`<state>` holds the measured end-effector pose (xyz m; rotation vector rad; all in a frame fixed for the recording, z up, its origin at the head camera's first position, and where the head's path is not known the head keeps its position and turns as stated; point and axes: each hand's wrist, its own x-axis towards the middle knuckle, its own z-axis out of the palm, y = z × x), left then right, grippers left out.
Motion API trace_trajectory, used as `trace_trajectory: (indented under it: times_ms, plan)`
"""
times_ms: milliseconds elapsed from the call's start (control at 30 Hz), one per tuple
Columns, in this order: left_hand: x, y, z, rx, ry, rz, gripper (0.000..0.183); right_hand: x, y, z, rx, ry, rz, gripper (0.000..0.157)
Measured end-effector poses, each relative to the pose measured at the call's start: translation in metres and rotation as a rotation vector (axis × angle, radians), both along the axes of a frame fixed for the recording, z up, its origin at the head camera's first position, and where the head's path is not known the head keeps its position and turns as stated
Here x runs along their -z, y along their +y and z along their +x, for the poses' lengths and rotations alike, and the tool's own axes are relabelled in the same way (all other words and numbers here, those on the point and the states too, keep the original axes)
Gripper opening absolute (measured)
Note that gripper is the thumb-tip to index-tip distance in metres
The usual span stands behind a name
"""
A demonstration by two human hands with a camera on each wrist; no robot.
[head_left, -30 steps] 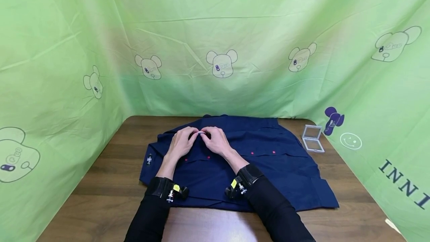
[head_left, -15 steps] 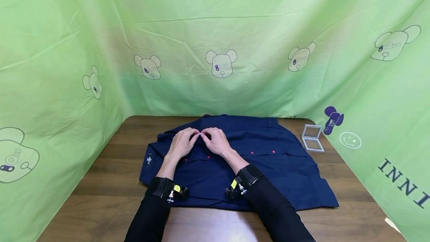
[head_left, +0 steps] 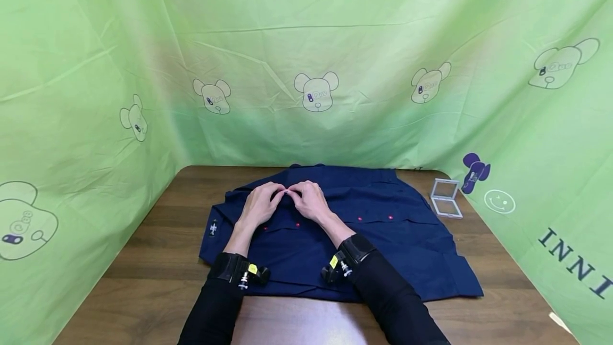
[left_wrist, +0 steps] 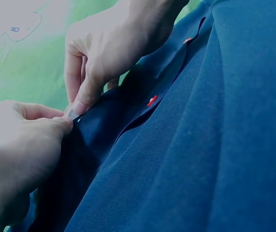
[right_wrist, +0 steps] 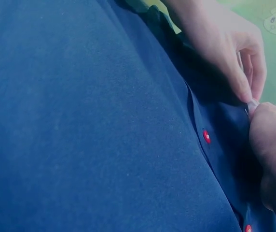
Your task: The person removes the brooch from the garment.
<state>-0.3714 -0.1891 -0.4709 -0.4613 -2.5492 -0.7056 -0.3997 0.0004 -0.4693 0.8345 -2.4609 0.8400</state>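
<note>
A navy button-up shirt (head_left: pixel 397 249) lies spread on the wooden table, with several red buttons (head_left: pixel 360 219) along its front. Over its far left part, my left hand (head_left: pixel 260 202) and right hand (head_left: pixel 308 201) meet fingertip to fingertip. Between them they pinch a small pale, thin piece (left_wrist: pixel 73 112), mostly covered by the fingers, so its kind is unclear. In the right wrist view the same pale piece (right_wrist: pixel 253 103) sits just above the shirt's dark cloth. Whether they also grip cloth is hidden.
A frame-like hinged grey case (head_left: pixel 445 197) stands unfolded at the table's right back. A small black-and-white patch (head_left: pixel 213 228) shows on the shirt's left end. Green printed curtain (head_left: pixel 316 25) encloses the wooden table (head_left: pixel 143 276) at the back and sides.
The pale piece between the fingertips has turned and shows less than it did a second ago. Both hands stay in nearly the same place; the shirt lies as before.
</note>
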Motion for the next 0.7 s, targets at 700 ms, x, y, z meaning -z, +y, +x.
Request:
trace_trajectory:
  times_ms: [700]
  plan:
    - [-0.0001, 0.0005, 0.0007, 0.002, -0.001, 0.044, 0.018, -0.0008, -0.0013, -0.0021, 0.028, 0.017, -0.013, 0.016]
